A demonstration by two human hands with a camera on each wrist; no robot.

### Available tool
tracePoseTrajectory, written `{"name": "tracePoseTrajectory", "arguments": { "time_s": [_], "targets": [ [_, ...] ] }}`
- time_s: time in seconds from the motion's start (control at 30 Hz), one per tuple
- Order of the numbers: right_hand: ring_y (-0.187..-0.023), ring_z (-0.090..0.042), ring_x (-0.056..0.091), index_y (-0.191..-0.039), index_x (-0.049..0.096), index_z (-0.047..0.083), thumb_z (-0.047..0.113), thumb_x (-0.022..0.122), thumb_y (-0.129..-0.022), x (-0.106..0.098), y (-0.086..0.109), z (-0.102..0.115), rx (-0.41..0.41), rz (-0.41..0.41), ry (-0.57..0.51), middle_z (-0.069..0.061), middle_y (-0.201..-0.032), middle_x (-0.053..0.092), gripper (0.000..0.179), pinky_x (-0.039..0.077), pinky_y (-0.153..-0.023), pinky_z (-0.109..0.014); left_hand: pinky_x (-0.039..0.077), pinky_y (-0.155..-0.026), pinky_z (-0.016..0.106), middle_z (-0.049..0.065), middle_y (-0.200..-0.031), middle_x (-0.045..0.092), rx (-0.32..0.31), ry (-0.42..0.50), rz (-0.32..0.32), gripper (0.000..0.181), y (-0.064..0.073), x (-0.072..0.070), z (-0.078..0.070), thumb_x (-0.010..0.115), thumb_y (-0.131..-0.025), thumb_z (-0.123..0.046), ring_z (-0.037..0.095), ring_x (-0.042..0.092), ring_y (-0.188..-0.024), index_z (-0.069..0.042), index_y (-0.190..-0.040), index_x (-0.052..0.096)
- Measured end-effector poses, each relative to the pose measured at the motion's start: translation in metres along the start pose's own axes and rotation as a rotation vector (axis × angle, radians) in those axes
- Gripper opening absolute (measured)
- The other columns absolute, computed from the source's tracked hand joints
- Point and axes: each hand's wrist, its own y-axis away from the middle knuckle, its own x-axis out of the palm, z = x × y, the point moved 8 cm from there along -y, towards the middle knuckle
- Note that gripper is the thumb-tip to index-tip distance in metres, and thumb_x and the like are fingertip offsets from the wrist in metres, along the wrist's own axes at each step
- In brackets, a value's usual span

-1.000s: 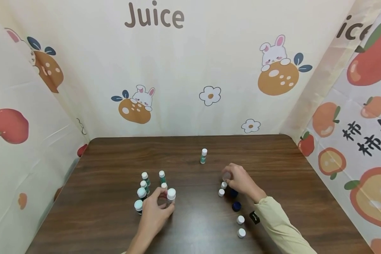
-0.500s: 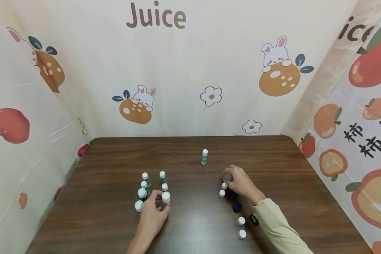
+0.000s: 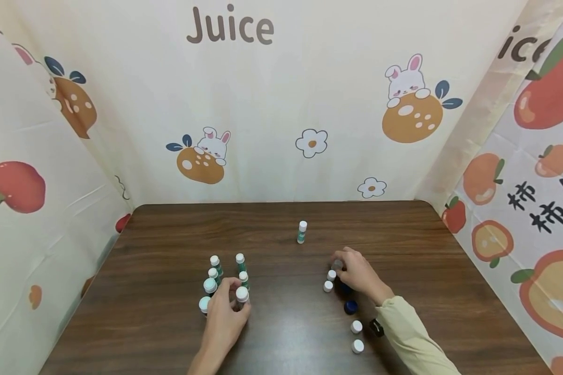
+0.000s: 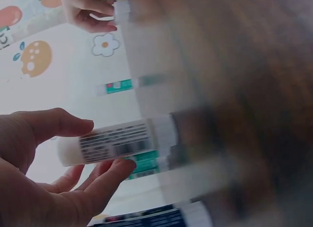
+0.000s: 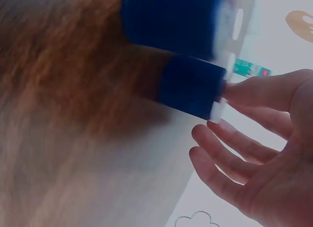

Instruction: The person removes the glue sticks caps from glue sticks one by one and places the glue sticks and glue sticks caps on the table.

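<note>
With thumb and fingers, my left hand (image 3: 225, 312) grips a glue stick (image 4: 117, 143) that has a white top and a printed label. It stands upright in front of a green-labelled glue stick (image 3: 244, 279) at the right of the left-hand group. My right hand (image 3: 358, 271) pinches a whitish translucent cap (image 3: 338, 265) between thumb and forefinger, the other fingers loosely bent in the right wrist view. Right beside it are a small white cap (image 3: 331, 274) and a dark blue cap (image 5: 193, 87).
On the left, several upright glue sticks (image 3: 210, 285) form two rows. One green-labelled stick (image 3: 302, 232) stands alone toward the back. Down the right side lie another blue cap (image 3: 351, 307) and white caps (image 3: 357, 346). A printed curtain (image 3: 262, 104) hangs behind the wooden table (image 3: 272, 219).
My left hand has moved the glue stick left and slightly nearer to me, beside the green-labelled stick. The right hand has shifted slightly toward me with the translucent cap.
</note>
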Motion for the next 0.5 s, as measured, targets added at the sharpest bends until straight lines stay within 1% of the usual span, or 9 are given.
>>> {"name": "tracePoseTrajectory", "arguments": {
  "time_s": [0.07,0.17,0.3,0.4,0.5],
  "targets": [
    [-0.081,-0.023,0.056,-0.095,0.069,0.008,-0.004,0.068,-0.073,-0.005,0.003,0.002,-0.008,-0.005,-0.006,-0.007,-0.094,0.060,0.025,0.049,-0.066,-0.040,0.053,-0.084,0.038,0.012,-0.106,0.060,0.025,0.020,-0.011,0.039,0.000,-0.004,-0.007,0.068,-0.072,0.007,0.025,0.057,-0.103,-0.002,-0.108,0.055],
    [-0.089,-0.025,0.059,-0.100,0.068,0.006,-0.005,0.067,-0.074,-0.016,0.008,0.005,-0.024,-0.026,-0.029,-0.008,-0.099,0.061,0.029,0.050,-0.071,-0.043,0.051,-0.087,0.037,0.013,-0.108,0.059,0.079,0.036,-0.034,0.041,0.000,-0.011,-0.021,0.069,-0.071,0.007,0.028,0.058,-0.106,-0.001,-0.109,0.055],
    [-0.083,-0.023,0.057,-0.104,0.067,0.005,-0.006,0.066,-0.074,-0.033,0.013,0.009,-0.046,-0.072,-0.071,-0.009,-0.097,0.060,0.032,0.050,-0.067,-0.039,0.049,-0.090,0.033,0.011,-0.111,0.059,0.157,0.084,-0.079,0.043,-0.003,-0.018,-0.042,0.073,-0.070,0.006,0.027,0.058,-0.110,-0.002,-0.109,0.055],
    [-0.077,-0.019,0.054,-0.103,0.067,0.006,-0.006,0.068,-0.074,-0.047,0.017,0.014,-0.056,-0.118,-0.090,-0.007,-0.094,0.060,0.032,0.048,-0.065,-0.036,0.048,-0.091,0.029,0.007,-0.111,0.059,0.188,0.130,-0.101,0.042,-0.008,-0.018,-0.056,0.074,-0.071,0.003,0.022,0.057,-0.109,-0.004,-0.109,0.057],
    [-0.078,-0.020,0.055,-0.102,0.066,0.006,-0.006,0.071,-0.074,-0.060,0.021,0.021,-0.067,-0.166,-0.099,-0.005,-0.094,0.060,0.031,0.049,-0.067,-0.038,0.050,-0.089,0.030,0.006,-0.109,0.060,0.195,0.146,-0.110,0.039,-0.014,-0.013,-0.067,0.074,-0.072,0.001,0.018,0.057,-0.107,-0.006,-0.108,0.058]
  ]
}}
